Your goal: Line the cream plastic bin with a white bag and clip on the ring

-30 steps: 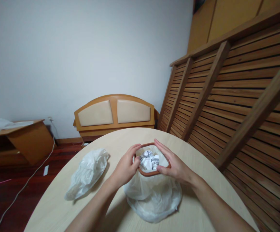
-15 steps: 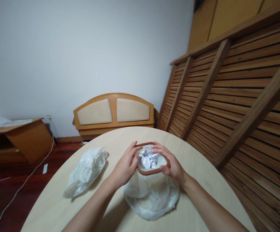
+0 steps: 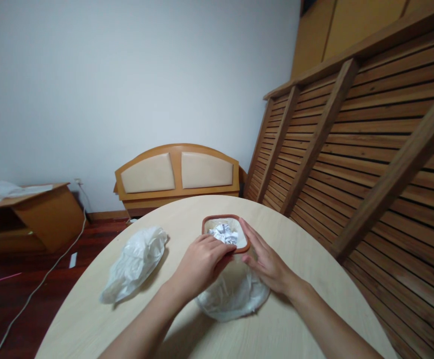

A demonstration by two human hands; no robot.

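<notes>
While hands point(image 3: 204, 257) point(image 3: 267, 260) touch the rim point(image 3: 221, 216), tabletop point(image 3: 316, 257) extends rightward.

A round table point(image 3: 295, 244) with a smooth, pale wood-look top carries two things; its near edge is out of view. A crumpled, translucent white plastic bag point(image 3: 136, 264) lies by the left edge. Around the middle, short of the far edge, stands a brown-rimmed, rounded-square bin point(image 3: 221, 216), whitish plastic liner point(image 3: 234, 294) draped around its outside.
</notes>
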